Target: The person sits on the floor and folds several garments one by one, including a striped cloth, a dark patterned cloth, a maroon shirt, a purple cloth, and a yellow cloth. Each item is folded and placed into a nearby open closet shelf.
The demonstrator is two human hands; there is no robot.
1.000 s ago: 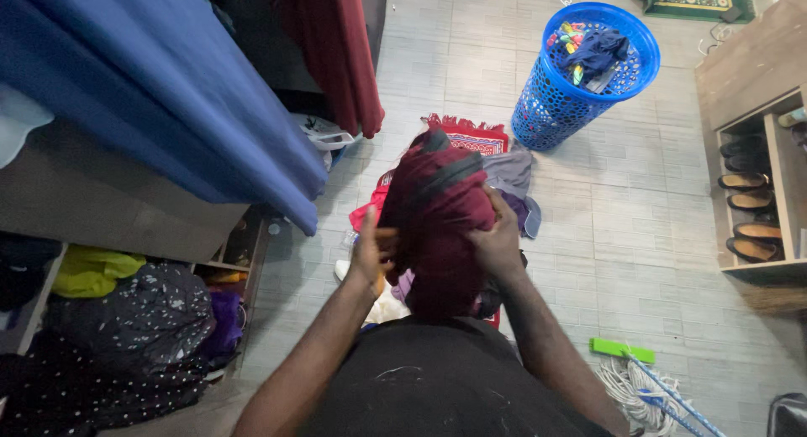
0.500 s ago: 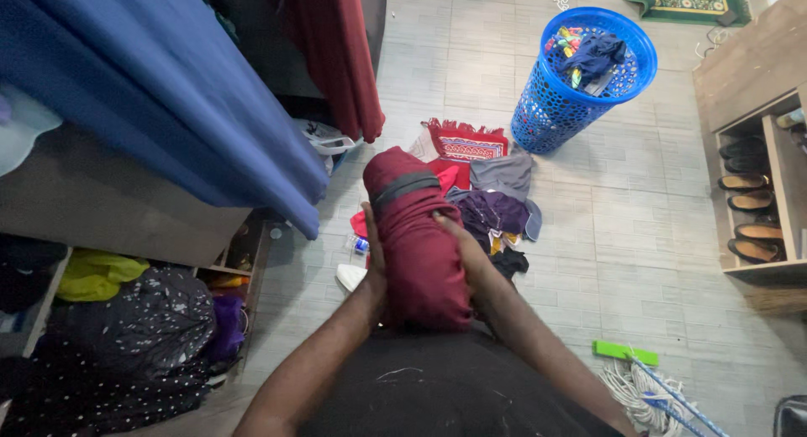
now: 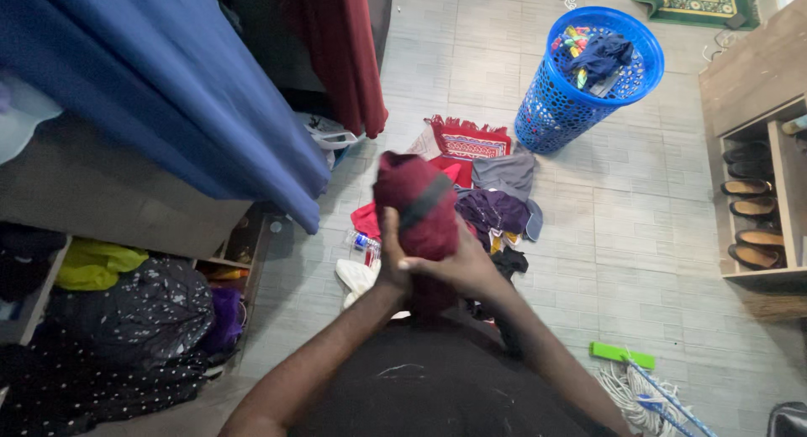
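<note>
A dark red folded garment (image 3: 414, 202) with a grey band is held upright in front of my chest. My left hand (image 3: 390, 256) grips its left side and my right hand (image 3: 458, 267) wraps across its lower front. Below it on the tiled floor lies a pile of clothes (image 3: 496, 206): a grey piece, a purple piece, a red piece and a small red patterned mat (image 3: 467, 139).
A blue perforated laundry basket (image 3: 580, 92) with clothes stands at the upper right. A shoe rack (image 3: 756, 210) lines the right wall. A blue curtain (image 3: 168, 92) and shelves with clothes (image 3: 126, 319) fill the left. A mop (image 3: 647, 386) lies at the lower right.
The garment has been folded down and compacted. My right hand has moved from its right side across its front, and the bundle now stands shorter.
</note>
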